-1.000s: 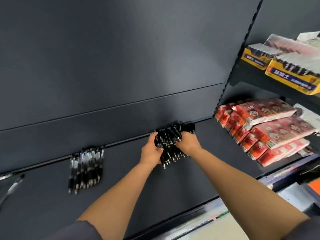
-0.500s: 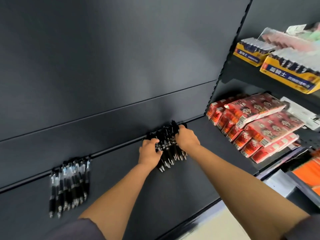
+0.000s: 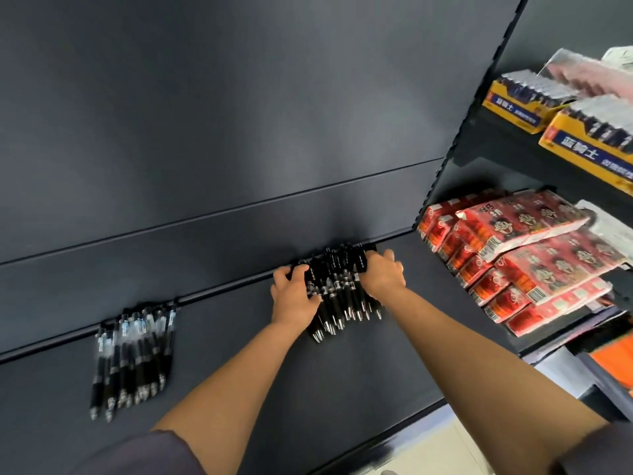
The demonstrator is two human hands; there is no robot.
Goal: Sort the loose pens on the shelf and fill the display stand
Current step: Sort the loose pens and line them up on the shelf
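Dark shelf fills most of the view, with a dark back panel above it. On the neighbouring shelves to the right are stacked red packs, with yellow boxes one level up. Both bare forearms reach in from the bottom edge; a dark sleeve shows on the left one.

A row of pens lies side by side at the left of the shelf, top ends at the back ridge, tips toward the camera, well apart from the hands.

The bunch of black pens sits on the shelf near the back ridge, centre-right, tips toward the camera, some crossed.

Left grip is clenched on the bunch's left side, fingers curled over the pens. Right grip grasps the bunch's right side near the top ends, fingers curled round it. The bunch is squeezed between the two.
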